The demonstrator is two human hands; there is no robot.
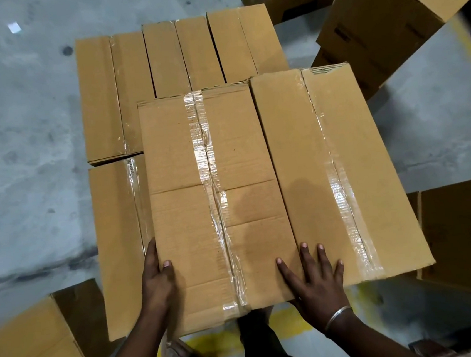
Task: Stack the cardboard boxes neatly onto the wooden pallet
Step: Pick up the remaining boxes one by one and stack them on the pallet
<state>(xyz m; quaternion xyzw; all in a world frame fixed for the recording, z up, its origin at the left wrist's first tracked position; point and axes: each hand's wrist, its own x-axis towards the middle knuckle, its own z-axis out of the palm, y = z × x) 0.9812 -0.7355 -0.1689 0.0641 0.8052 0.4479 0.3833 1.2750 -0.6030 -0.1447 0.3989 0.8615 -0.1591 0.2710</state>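
Near box (200, 211): brown cardboard, clear tape down the middle seam, lying flat on top of lower boxes, long side running away from the viewer, near end overhanging the stack. Right box (341, 173): same kind, taped likewise, just beside the near box, long edges touching, top face slightly higher and angled outward to the right. Left hand (158, 285): clasped on the near box's left edge close to the near corner, thumb on the top face, fingers curled down the side. Right hand (314, 277): fingers straight and spread, palm flat, lying across the seam between the two upper boxes at their near end; metal bangle (337, 317) on the wrist. Lower layer: left box (119, 243) partly under the near box; three far boxes (180, 56) side by side beyond. Pallet: hidden, cannot tell. Surroundings: grey concrete floor (21, 142) with yellow marking (219, 341) near the feet; loose boxes at lower left (36, 344), lower right (467, 235) and upper right (386, 17).
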